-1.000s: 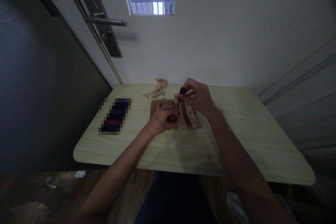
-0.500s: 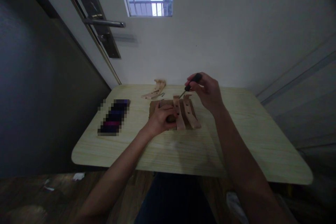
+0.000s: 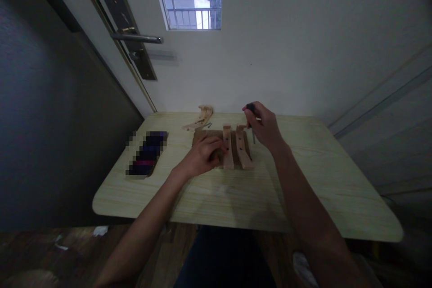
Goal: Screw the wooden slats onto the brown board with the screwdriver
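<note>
The right hand (image 3: 265, 123) has just swung away to the right: a second ago its screwdriver (image 3: 250, 107) stood over the far end of the left wooden piece (image 3: 228, 159), and now the shaft hangs down beyond the right wooden piece (image 3: 243, 155), apart from both. I'd take it that the driving has paused, since the tip meets no hole. Those fingers are closed round the dark handle. The left hand (image 3: 204, 154) has stayed put, half curled over the left of the brown board (image 3: 235, 153), fingertips by the left piece's edge; whether it pinches anything I cannot tell.

The two pieces lie side by side on that board, mid-desk (image 3: 337, 180), running near to far with a gap between. They're pale and smooth-looking, dotted with dark holes, the right one slanting at its near end. A third wooden piece (image 3: 203, 117) lies at the far left, loose screws (image 3: 209, 125) just beside it.
</note>
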`<state>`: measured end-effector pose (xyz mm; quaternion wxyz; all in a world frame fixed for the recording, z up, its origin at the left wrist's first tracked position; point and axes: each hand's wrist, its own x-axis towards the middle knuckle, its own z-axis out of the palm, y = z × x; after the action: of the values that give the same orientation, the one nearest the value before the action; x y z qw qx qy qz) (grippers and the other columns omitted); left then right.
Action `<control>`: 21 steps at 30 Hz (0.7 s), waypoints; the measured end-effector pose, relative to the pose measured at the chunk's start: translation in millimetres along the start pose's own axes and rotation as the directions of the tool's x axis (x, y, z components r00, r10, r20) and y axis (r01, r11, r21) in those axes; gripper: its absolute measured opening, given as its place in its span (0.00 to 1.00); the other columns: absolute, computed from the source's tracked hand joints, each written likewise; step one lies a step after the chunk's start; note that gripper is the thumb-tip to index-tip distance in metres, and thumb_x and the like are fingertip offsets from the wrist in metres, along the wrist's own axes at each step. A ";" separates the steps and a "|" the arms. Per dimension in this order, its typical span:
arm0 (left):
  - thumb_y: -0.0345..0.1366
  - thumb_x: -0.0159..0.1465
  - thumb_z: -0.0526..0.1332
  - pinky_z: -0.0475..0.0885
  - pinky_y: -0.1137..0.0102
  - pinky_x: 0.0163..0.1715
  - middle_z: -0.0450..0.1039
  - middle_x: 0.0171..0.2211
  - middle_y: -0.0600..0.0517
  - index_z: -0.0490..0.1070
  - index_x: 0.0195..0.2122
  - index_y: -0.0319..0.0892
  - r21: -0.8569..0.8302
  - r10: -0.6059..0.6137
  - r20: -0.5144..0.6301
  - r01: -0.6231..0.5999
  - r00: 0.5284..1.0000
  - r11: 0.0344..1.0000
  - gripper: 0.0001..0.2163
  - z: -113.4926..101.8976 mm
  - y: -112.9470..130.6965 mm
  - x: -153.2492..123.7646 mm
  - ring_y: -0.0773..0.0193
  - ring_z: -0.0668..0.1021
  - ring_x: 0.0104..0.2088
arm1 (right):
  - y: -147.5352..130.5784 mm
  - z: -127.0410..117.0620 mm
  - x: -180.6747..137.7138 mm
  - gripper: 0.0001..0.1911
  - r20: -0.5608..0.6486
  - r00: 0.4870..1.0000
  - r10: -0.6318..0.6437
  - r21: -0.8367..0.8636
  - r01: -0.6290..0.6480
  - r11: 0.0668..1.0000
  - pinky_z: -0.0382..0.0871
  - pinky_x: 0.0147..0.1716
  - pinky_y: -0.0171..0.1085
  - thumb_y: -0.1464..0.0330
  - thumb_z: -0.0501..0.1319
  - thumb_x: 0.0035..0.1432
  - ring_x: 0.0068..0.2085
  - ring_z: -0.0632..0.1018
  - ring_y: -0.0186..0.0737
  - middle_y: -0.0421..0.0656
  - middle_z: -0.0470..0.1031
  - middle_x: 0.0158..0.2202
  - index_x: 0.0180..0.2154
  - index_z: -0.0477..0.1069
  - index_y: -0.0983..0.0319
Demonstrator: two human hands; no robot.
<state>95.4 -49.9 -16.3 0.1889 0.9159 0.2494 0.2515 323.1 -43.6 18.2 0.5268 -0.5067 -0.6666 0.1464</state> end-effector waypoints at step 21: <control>0.33 0.67 0.56 0.71 0.69 0.46 0.79 0.42 0.51 0.73 0.48 0.43 -0.056 -0.329 -0.175 0.324 0.928 0.944 0.10 15.6 -27.9 57.0 0.61 0.79 0.42 | 20.9 10.3 -1.5 0.09 0.134 0.986 -0.096 -0.276 0.130 0.952 0.65 0.37 0.41 0.61 0.60 0.57 0.35 0.72 0.42 0.46 0.73 0.32 0.32 0.66 0.60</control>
<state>136.7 0.6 -21.1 0.2168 0.8322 0.4111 0.3023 325.0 -32.2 -2.0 0.4158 -0.5282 -0.7387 0.0487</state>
